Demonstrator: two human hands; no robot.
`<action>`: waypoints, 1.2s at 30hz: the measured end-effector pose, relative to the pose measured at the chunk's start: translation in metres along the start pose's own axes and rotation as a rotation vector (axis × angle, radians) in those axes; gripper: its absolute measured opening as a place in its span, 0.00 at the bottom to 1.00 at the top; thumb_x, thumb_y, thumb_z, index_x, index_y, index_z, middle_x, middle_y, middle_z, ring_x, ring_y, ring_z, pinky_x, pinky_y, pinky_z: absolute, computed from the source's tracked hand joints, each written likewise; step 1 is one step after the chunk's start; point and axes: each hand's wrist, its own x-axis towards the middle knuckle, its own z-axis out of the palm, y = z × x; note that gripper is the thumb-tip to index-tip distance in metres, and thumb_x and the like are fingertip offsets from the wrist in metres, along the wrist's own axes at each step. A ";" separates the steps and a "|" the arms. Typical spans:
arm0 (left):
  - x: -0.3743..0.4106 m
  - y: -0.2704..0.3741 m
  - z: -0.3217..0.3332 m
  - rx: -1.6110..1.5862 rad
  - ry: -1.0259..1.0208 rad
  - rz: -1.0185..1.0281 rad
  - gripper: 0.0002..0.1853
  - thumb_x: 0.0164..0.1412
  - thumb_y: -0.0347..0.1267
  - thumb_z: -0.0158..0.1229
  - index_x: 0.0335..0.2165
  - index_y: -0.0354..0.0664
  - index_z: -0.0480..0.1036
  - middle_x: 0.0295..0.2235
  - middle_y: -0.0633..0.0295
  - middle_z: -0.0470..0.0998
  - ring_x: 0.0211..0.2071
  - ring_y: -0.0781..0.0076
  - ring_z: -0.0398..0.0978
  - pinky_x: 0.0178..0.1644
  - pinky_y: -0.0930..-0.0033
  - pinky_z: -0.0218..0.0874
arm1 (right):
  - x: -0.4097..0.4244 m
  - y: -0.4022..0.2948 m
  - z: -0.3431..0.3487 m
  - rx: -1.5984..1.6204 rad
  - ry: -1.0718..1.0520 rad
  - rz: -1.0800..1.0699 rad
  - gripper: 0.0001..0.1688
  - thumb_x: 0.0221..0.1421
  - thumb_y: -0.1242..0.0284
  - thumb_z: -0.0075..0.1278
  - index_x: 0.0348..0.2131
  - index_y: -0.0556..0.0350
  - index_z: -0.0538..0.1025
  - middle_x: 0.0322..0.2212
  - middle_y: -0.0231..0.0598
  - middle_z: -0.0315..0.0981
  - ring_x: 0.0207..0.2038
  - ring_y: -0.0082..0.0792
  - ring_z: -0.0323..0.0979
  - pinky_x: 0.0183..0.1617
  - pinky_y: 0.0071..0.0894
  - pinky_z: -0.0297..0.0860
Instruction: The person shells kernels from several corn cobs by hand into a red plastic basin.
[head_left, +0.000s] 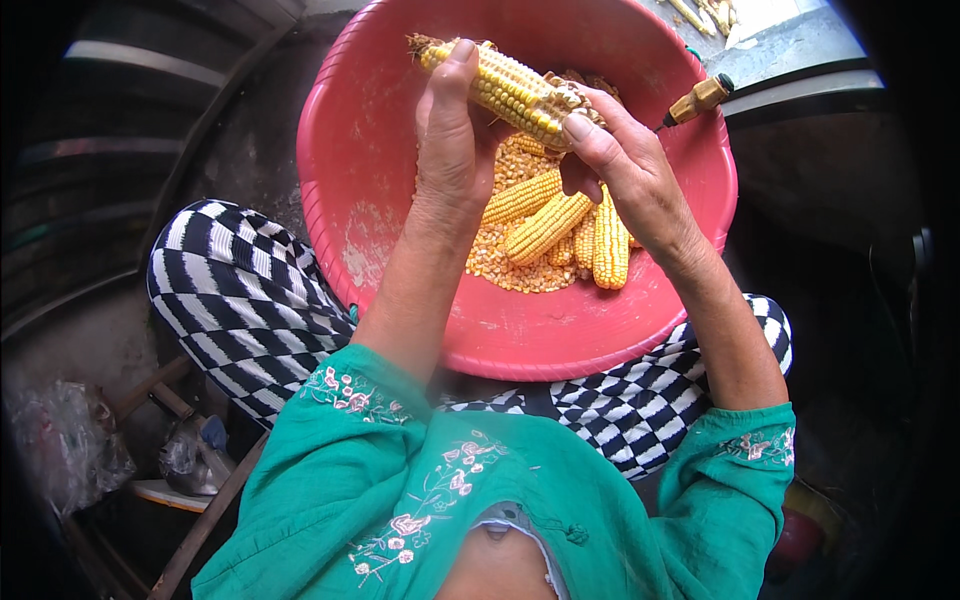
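Both hands hold one partly shelled corn cob (514, 90) above a red plastic basin (555, 341). My left hand (454, 127) grips it near its tufted end, thumb on top. At its other end, my right hand (619, 154) has its thumb and fingers around the cob, where kernels look darker and uneven. Several yellow ears, one of them a whole corn ear (611, 244), lie below on loose corn kernels (499, 262). A tool with a wooden handle (699, 100) rests across the basin's right rim, its thin dark shaft pointing inward.
Knees in checkered trousers (240, 300) flank the basin. Bare cobs (697, 15) lie on a light surface at the upper right. Clear plastic bags (67, 442) and a wooden frame (210, 517) stand at the lower left.
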 end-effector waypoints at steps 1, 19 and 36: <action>0.000 0.000 0.000 -0.003 -0.001 -0.010 0.19 0.53 0.47 0.57 0.39 0.50 0.65 0.33 0.69 0.71 0.36 0.73 0.72 0.40 0.63 0.68 | 0.000 0.000 0.000 0.011 0.014 0.000 0.23 0.58 0.61 0.41 0.46 0.60 0.67 0.24 0.30 0.65 0.23 0.17 0.65 0.27 0.17 0.64; 0.001 0.001 0.002 0.012 0.025 0.021 0.19 0.55 0.45 0.56 0.38 0.45 0.65 0.32 0.68 0.71 0.36 0.74 0.72 0.41 0.66 0.68 | 0.001 0.002 0.003 -0.008 0.049 -0.027 0.25 0.57 0.59 0.43 0.45 0.60 0.67 0.23 0.29 0.65 0.22 0.17 0.64 0.26 0.17 0.64; -0.006 0.001 0.020 0.284 0.013 0.066 0.20 0.55 0.42 0.55 0.38 0.39 0.64 0.31 0.64 0.70 0.33 0.77 0.72 0.37 0.72 0.69 | 0.004 0.008 -0.003 -0.237 0.104 0.011 0.27 0.51 0.53 0.51 0.40 0.58 0.70 0.24 0.33 0.70 0.28 0.20 0.70 0.31 0.22 0.67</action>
